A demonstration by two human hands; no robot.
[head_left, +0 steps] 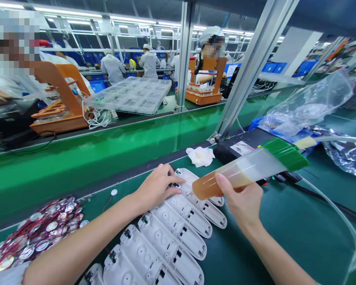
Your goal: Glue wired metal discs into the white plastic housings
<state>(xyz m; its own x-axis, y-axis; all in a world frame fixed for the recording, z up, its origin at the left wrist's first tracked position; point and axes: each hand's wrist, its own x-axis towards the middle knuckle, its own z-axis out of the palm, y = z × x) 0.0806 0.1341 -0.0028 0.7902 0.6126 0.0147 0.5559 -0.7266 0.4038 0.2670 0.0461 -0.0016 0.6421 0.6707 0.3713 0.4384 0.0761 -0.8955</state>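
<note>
My right hand (pixel 245 200) is wrapped round a dispensing syringe (pixel 235 174) with amber fluid in its lower part and a green cap with a hose at its top. The syringe tilts down to the left, its tip end over a row of white plastic housings (pixel 166 233); the tip itself is hard to make out. At the far end of the row, my left hand (pixel 157 188) rests on a housing, thumb and forefinger stretched out and apart. Small green circuit boards (pixel 112 256) with thin wires sit at the housings' upper ends.
A heap of metal discs with red wires (pixel 52 225) lies at left. A crumpled tissue (pixel 200 156) and a black box (pixel 237 144) stand behind the housings. Plastic bags (pixel 311 105) are at right. Beyond a green conveyor (pixel 130 136), co-workers sit near orange fixtures (pixel 62 99).
</note>
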